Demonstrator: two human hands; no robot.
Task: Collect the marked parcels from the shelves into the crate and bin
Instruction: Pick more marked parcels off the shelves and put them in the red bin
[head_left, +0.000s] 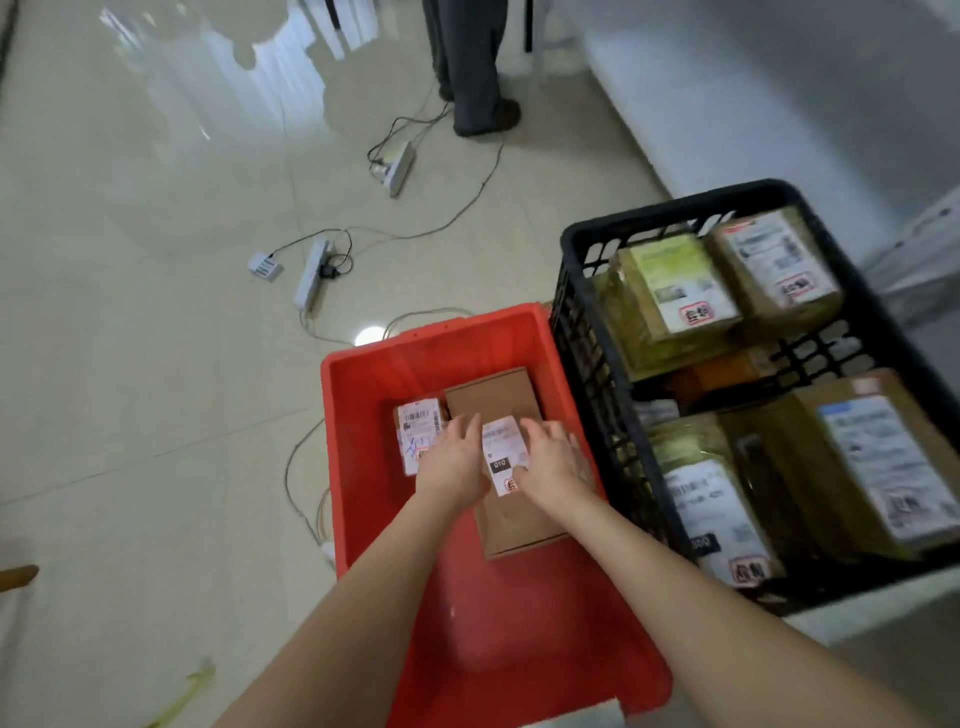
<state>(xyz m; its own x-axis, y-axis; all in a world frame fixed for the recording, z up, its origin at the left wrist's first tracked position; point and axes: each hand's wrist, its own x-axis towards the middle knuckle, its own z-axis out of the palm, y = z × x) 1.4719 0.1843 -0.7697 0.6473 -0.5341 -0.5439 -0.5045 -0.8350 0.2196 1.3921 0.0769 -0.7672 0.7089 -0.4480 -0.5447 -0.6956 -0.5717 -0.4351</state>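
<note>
Bare to the wrist: the person's left hand and right hand, with the slender left forearm and right forearm uncovered along their visible length; finger detail is blurred.

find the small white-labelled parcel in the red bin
In the head view the small parcel lies in the red bin's far left, beside the brown cardboard box, partly hidden by the left hand.
</note>
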